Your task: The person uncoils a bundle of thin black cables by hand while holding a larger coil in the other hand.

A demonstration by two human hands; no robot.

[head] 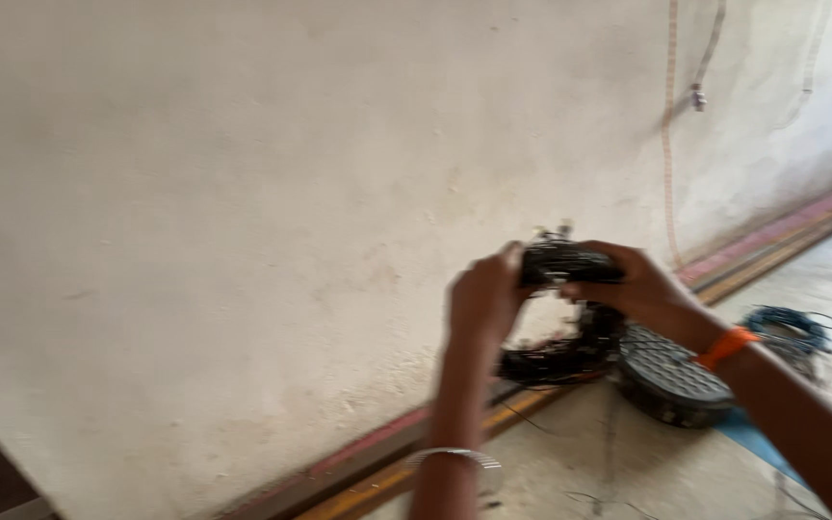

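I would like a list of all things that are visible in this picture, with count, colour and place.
wire bundle: one, black, looped, held up before the wall in both hands
round studded disc: one, dark grey, on the floor right of the bundle
cable coil: one, blue-black, on the floor at right
hanging cords: a few, pale, on the wall at upper right
wall: one, off-white
floor strip: one, red and yellow, along the wall's foot
left hand: one, silver bangle on the wrist
right hand: one, orange wristband

Matt rough plaster wall point(243, 193), glossy black wire bundle point(570, 308), metal bangle point(455, 455), dusty concrete floor point(647, 462)
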